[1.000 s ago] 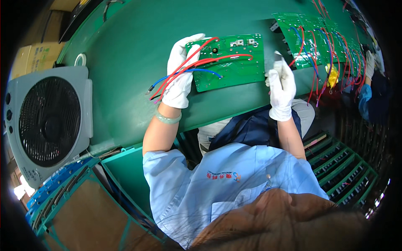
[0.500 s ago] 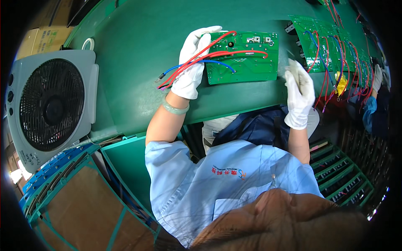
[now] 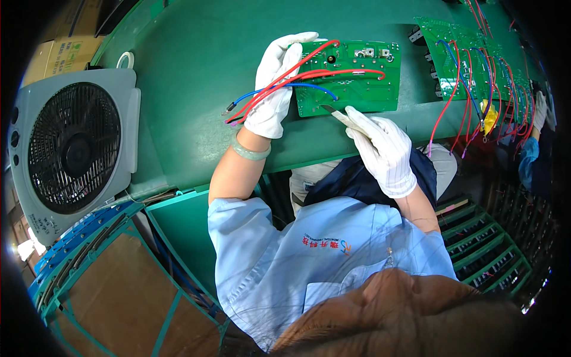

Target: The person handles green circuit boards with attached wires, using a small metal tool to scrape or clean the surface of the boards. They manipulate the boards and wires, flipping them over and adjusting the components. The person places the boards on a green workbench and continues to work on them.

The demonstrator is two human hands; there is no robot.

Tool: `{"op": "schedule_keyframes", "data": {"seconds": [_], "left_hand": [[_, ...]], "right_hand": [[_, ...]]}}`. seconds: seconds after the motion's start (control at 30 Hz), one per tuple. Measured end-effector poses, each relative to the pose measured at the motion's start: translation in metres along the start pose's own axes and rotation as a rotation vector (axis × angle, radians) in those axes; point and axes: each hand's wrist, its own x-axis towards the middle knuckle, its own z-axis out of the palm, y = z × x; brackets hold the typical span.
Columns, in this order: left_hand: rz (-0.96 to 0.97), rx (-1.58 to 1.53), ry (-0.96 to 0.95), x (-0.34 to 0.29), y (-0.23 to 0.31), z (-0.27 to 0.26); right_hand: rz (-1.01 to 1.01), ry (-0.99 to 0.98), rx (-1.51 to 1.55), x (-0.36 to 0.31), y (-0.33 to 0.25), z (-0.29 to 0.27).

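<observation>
A green circuit board (image 3: 363, 94) with red and blue wires lies at the middle of the green table. My left hand (image 3: 275, 89), in a white glove, is closed on the board's left edge, and the red wires (image 3: 309, 75) and the blue wire (image 3: 309, 86) pass over it. In a white glove too, my right hand (image 3: 383, 149) is closed around a slim pale tool (image 3: 344, 119) with a dark, blade-like tip. That tip is at the board's lower edge; whether it touches cannot be made out.
More wired boards (image 3: 458, 65) lie in a row at the right, with a yellow piece (image 3: 489, 117) among their wires. Beyond them shows another person's gloved hand (image 3: 539, 108). A grey box fan (image 3: 77, 149) stands at the left. Green racks (image 3: 485, 238) are at lower right.
My right hand has moved left from beside the board to its lower edge, bringing the tool's tip into view there. The board and my left hand have shifted slightly.
</observation>
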Motion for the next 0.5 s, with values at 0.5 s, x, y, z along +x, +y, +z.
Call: {"op": "schedule_keyframes", "data": {"seconds": [0.5], "left_hand": [[-0.004,0.023,-0.010,-0.0007,0.0004,-0.0011]], "right_hand": [[-0.029,-0.043,0.164,0.0001,0.0070,0.0008]]}}
